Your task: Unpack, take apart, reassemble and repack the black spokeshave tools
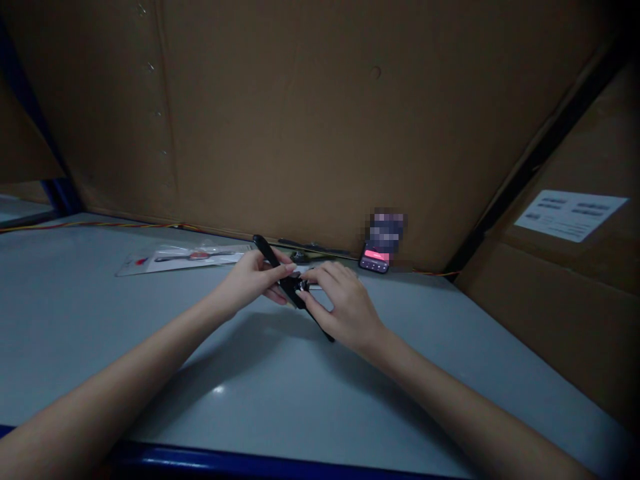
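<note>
A long, slim black tool (267, 252) is held slantwise above the table, its upper end to the left and its lower end pointing down right. My left hand (253, 277) is closed around its upper middle, the thumb lying on top. At a small shiny metal part (302, 285) near the tool's middle, my right hand (345, 300) has its thumb and fingers closed in a pinch. Fingers partly cover that spot, and the tool's exact kind is not clear. Just behind the hands lie some dark small items (299, 257), partly hidden.
A clear package (145, 263) with a card and a long dark item lies left on the grey table (225, 413). Against the cardboard wall (280, 120) leans a lit phone (375, 264). Red and yellow wires (100, 225) run along the back edge. A labelled cardboard panel (560, 280) stands right.
</note>
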